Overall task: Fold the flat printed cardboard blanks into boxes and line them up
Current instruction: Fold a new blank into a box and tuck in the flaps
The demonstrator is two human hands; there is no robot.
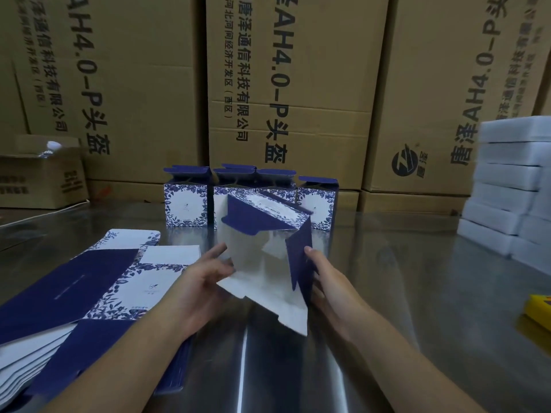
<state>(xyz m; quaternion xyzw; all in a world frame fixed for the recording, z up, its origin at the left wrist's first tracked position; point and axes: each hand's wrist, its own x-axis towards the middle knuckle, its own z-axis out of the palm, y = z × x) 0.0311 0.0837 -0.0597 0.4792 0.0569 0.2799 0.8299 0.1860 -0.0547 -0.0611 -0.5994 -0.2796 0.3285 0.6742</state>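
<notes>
A half-opened blue-and-white printed blank point(262, 257) is held tilted above the steel table, its white inside facing me and its flaps loose. My left hand point(205, 278) grips its left edge. My right hand point(323, 275) holds the dark blue right panel, thumb on top. A stack of flat blanks point(89, 287) lies at the left. Behind the held blank, a row of several folded boxes point(185, 204) stands with top flaps up; the middle ones are partly hidden by it.
Large brown cartons point(283, 84) wall off the back of the table. A smaller open carton point(41, 177) sits at the far left. White foam blocks point(512, 186) are stacked at the right, and a yellow object point(539, 311) lies at the right edge.
</notes>
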